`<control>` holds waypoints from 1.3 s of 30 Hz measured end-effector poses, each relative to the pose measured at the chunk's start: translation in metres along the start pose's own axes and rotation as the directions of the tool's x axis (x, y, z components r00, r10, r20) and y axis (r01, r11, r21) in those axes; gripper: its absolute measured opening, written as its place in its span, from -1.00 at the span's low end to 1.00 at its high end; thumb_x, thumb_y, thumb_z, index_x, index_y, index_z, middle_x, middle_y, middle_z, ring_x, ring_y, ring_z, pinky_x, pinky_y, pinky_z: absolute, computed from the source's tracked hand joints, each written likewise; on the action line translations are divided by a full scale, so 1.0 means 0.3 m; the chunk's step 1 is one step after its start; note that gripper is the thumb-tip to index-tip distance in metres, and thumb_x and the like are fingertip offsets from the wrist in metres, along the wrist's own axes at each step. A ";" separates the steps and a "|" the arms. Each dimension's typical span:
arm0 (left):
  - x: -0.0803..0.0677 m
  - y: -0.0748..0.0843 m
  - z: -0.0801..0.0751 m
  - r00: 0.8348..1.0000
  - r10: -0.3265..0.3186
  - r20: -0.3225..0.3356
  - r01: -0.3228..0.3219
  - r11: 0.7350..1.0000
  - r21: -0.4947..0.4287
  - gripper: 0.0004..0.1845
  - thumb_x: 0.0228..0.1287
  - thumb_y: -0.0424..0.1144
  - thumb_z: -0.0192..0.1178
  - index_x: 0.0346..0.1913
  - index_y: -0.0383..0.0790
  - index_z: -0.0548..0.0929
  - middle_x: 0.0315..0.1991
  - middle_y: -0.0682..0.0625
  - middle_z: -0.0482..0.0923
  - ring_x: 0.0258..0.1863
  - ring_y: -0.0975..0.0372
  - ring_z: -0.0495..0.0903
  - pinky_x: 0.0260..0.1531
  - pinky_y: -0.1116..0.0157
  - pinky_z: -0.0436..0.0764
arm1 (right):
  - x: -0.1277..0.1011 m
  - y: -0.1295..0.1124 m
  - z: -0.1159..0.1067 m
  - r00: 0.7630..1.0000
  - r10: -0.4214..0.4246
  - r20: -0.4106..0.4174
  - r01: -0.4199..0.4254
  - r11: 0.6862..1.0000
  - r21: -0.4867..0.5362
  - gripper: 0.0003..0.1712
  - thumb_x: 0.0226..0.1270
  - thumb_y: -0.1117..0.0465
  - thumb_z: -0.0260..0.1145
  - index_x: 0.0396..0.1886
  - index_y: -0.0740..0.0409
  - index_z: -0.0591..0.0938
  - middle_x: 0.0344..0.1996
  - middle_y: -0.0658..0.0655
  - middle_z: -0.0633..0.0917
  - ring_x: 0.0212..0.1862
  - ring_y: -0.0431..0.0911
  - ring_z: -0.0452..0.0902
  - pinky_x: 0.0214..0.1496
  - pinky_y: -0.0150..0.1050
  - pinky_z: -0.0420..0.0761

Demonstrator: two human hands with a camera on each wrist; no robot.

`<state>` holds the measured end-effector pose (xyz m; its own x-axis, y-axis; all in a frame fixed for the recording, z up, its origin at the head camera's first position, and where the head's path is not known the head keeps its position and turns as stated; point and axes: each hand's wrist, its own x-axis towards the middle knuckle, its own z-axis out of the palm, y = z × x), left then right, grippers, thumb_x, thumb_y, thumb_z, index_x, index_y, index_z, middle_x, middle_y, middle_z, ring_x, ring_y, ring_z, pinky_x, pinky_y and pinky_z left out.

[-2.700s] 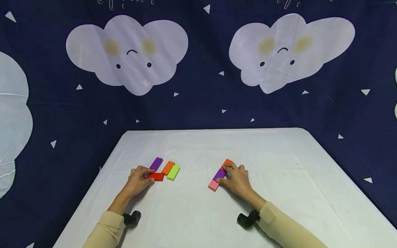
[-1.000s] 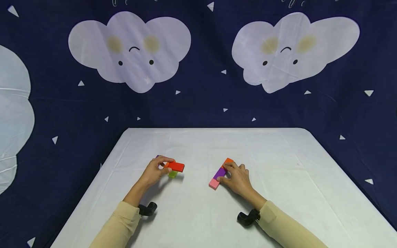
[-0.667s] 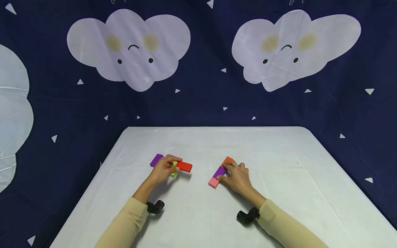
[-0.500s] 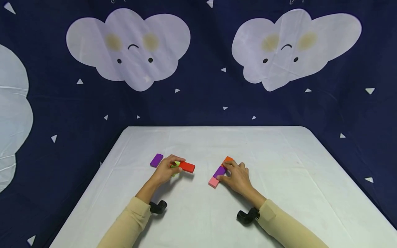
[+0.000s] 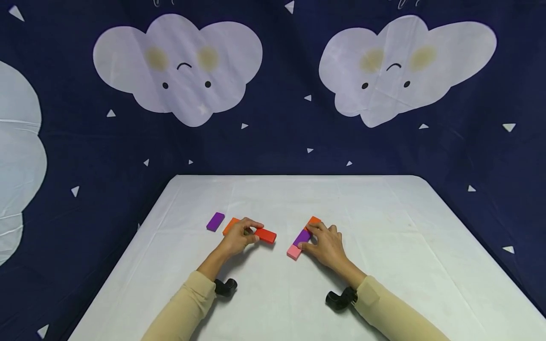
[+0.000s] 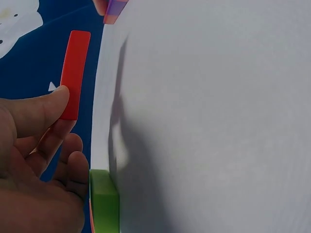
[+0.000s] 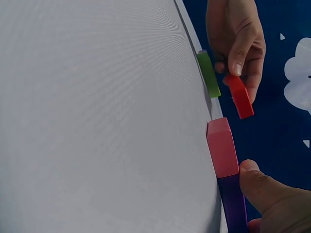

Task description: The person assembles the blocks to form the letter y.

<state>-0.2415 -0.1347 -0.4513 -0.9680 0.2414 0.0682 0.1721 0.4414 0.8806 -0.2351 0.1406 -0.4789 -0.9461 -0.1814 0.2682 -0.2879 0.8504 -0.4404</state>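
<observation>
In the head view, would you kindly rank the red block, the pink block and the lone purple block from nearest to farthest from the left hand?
1. Red block: pinched by the left hand.
2. Pink block: to the right, near end of the row under the right hand.
3. Lone purple block: left and farther back; close to the pink block's gap.

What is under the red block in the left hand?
The left hand pinches the red block clear of the white table; only bare cloth shows beneath its free end. The green block lies under the fingers, hidden in the head view.
</observation>
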 end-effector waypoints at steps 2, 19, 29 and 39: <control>0.000 0.000 0.010 1.000 0.015 0.003 -0.015 1.000 0.007 -0.66 0.08 -0.51 0.24 -0.03 -0.31 0.65 -0.08 -0.16 0.56 -0.19 0.13 0.45 -0.35 0.42 0.40 | -0.001 0.001 0.001 1.000 0.002 0.002 -0.002 1.000 -0.001 -0.25 -0.06 -0.20 0.44 0.13 0.05 0.60 0.09 0.03 0.59 -0.18 0.01 0.32 -0.22 -0.16 0.20; 0.007 0.013 0.074 0.998 0.042 0.037 -0.045 0.995 0.094 -0.68 0.08 -0.49 0.26 -0.06 -0.24 0.67 -0.13 -0.10 0.59 -0.22 0.19 0.47 -0.22 0.38 0.42 | -0.004 -0.001 0.000 1.000 0.004 -0.002 -0.004 1.000 0.000 -0.26 -0.06 -0.19 0.45 0.14 0.06 0.59 0.09 0.03 0.59 -0.20 0.01 0.31 -0.23 -0.18 0.19; 0.041 0.019 0.095 0.994 0.031 0.103 -0.048 0.985 0.166 -0.67 0.09 -0.47 0.25 -0.04 -0.18 0.66 -0.07 -0.05 0.58 -0.15 0.17 0.44 -0.08 0.27 0.42 | -0.002 -0.002 -0.003 1.000 0.010 0.000 -0.010 1.000 0.005 -0.25 -0.07 -0.18 0.46 0.13 0.06 0.60 0.08 0.03 0.59 -0.18 0.01 0.31 -0.23 -0.17 0.18; 0.068 0.026 0.109 0.991 0.028 0.130 -0.053 0.980 0.191 -0.66 0.07 -0.49 0.25 -0.06 -0.17 0.67 -0.09 -0.05 0.58 -0.24 0.20 0.39 -0.19 0.31 0.36 | -0.001 0.001 0.001 1.000 0.004 -0.001 -0.004 1.000 0.004 -0.25 -0.07 -0.19 0.45 0.13 0.06 0.60 0.09 0.03 0.59 -0.19 0.01 0.31 -0.23 -0.17 0.19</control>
<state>-0.2540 -0.0981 -0.4585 -0.9310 0.3638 0.0314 0.2545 0.5849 0.7701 -0.2349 0.1407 -0.4794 -0.9470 -0.1778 0.2677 -0.2850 0.8493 -0.4444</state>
